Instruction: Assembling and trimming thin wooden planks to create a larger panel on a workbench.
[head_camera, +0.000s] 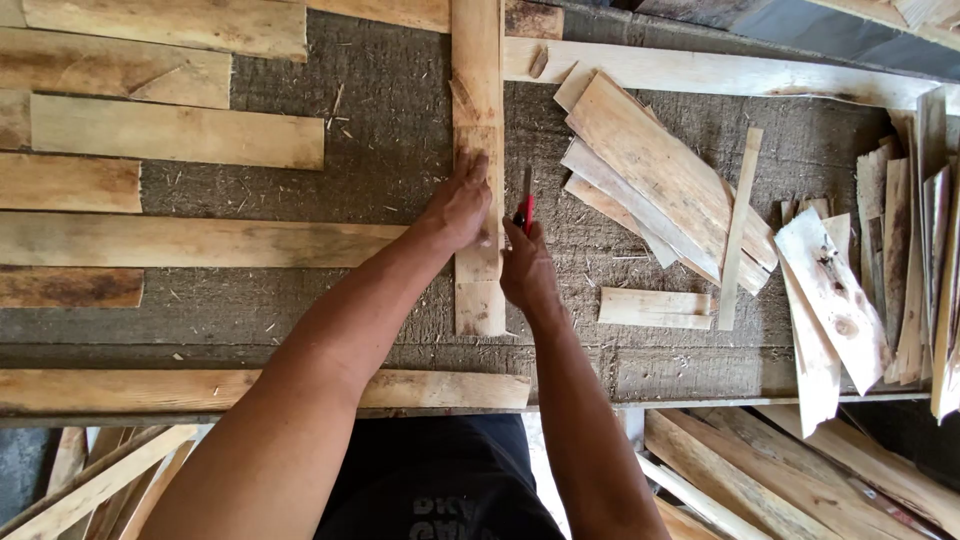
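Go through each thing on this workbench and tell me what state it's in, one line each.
Left hand: flat on the upright wood strip, pressing it down.
Right hand: closed around a red-handled tool.
Red-handled tool: held beside the strip's right edge.
Upright wood strip: lying flat on the bench.
Pile of wood offcuts: loose, overlapping.

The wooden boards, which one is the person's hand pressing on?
The upright strip running down the middle of the table. The left hand lies flat on it, while the other boards lie sideways or in heaps, untouched.
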